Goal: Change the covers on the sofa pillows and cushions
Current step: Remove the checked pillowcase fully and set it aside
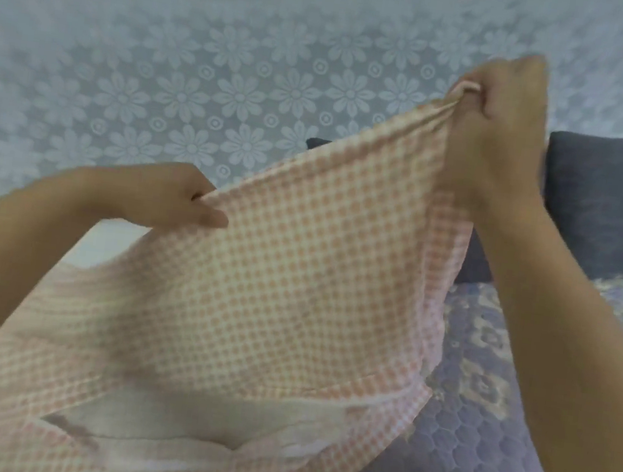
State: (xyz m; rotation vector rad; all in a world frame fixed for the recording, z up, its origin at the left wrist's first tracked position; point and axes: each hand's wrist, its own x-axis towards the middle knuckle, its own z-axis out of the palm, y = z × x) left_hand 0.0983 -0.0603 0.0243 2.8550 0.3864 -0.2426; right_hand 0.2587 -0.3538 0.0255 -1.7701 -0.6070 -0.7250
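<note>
Overhead, a pink checked pillow cover (278, 271) is held stretched above the quilted sofa seat (479, 393), its top edge pinched by the left hand (173, 197) and bunched in the right hand (499, 129); light, limp cloth, probably best gripped at corners.

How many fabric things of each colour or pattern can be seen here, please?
Pink checked cover, gripped by left hand and right hand: 1
Dark grey cushions: 1 clear; a dark corner behind the cover, cannot tell
Quilted patterned spread: 1
Total: 3 sure
</note>
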